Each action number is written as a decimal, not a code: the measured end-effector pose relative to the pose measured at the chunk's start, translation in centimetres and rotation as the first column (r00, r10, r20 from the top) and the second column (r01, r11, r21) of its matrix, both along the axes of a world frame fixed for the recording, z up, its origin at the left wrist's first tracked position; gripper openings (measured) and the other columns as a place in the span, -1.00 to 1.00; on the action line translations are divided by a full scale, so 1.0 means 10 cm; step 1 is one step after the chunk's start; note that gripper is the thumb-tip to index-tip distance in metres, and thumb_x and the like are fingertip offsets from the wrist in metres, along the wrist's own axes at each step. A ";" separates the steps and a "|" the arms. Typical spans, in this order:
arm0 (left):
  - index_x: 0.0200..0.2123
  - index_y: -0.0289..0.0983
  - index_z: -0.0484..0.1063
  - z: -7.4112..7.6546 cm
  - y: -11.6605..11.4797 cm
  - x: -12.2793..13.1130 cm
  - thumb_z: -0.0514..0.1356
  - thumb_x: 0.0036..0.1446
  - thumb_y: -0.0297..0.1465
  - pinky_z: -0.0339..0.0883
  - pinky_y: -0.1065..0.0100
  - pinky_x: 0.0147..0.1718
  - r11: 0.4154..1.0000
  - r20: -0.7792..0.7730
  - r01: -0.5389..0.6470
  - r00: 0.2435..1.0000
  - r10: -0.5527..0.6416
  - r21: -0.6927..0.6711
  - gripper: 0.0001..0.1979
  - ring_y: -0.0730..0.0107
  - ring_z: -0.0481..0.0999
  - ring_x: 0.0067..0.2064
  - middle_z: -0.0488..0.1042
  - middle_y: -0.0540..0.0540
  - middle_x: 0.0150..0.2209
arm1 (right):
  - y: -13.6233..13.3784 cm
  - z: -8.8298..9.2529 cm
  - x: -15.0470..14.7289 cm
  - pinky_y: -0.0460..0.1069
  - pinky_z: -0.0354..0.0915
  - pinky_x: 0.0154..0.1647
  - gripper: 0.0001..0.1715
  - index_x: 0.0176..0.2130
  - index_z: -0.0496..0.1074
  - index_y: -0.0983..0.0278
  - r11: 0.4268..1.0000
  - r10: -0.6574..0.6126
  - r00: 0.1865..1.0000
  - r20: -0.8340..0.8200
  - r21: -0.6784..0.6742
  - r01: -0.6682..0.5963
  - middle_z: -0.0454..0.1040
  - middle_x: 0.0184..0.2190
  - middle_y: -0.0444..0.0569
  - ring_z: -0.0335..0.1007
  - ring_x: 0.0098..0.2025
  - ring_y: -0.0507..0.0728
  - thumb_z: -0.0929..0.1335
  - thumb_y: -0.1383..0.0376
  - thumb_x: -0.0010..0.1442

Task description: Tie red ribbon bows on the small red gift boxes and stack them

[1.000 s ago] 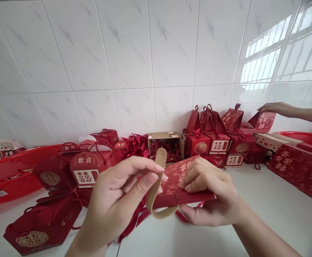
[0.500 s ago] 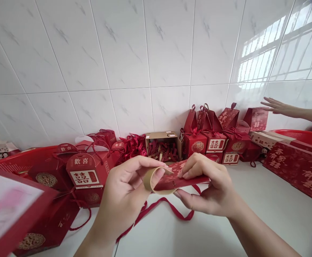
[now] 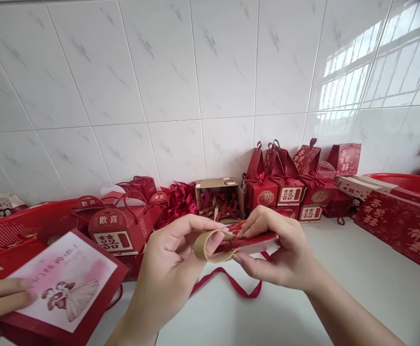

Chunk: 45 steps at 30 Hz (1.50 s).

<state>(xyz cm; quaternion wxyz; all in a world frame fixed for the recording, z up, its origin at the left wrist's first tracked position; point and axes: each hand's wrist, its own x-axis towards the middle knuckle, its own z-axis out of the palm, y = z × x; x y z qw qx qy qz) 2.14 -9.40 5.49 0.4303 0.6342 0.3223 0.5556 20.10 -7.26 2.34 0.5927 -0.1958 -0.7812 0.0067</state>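
Observation:
Between both hands is a flattened red cardboard gift box with gold print and a pale edge. My right hand pinches its right side, fingers on top and thumb underneath. A tan band curls in a loop at the box's left end. My left hand is closed around this loop, with the thumb inside it; whether the band is ribbon or a bent flap I cannot tell. Below the hands a dark red ribbon trails over the white table.
At left, another person's hand holds a red box with a picture card. Behind stand red gift boxes, a ribbon pile and a carton of ribbons. More boxes and a red basket are at right.
My hands stay nearly in place; the red box has tilted and shows its pale edge. At left, the picture card has moved into view with a hand on it. The arm at far right has gone.

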 end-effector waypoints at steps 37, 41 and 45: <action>-0.41 -0.23 0.51 -0.01 0.06 -0.12 0.29 0.06 -0.34 0.40 0.48 -0.31 0.991 -0.134 0.051 0.990 -0.033 0.127 -0.91 0.36 0.51 -0.27 0.53 -0.05 -0.38 | -0.02 0.02 -0.06 0.01 0.23 -0.51 -0.76 -0.39 0.30 0.30 0.970 -0.066 0.997 -0.042 0.231 0.074 0.47 -0.49 0.00 0.36 -0.51 0.08 0.45 0.42 -0.02; -0.39 -0.23 0.51 0.01 0.05 -0.15 0.26 0.09 -0.38 0.39 0.47 -0.29 0.986 -0.213 0.081 0.976 -0.048 0.146 -0.95 0.38 0.51 -0.30 0.52 -0.04 -0.37 | 0.00 0.02 -0.07 0.01 0.23 -0.52 -0.78 -0.38 0.31 0.28 0.961 -0.074 0.995 -0.060 0.262 0.087 0.47 -0.50 -0.02 0.35 -0.52 0.08 0.44 0.42 -0.02; -0.36 -0.24 0.50 0.03 0.07 -0.18 0.23 0.12 -0.39 0.39 0.47 -0.30 0.981 -0.255 0.076 0.967 -0.028 0.180 -0.94 0.35 0.51 -0.29 0.54 -0.07 -0.36 | 0.00 0.03 -0.07 0.00 0.23 -0.54 -0.78 -0.38 0.32 0.26 0.967 -0.073 0.995 -0.072 0.240 0.089 0.47 -0.50 -0.03 0.34 -0.53 0.07 0.43 0.42 -0.03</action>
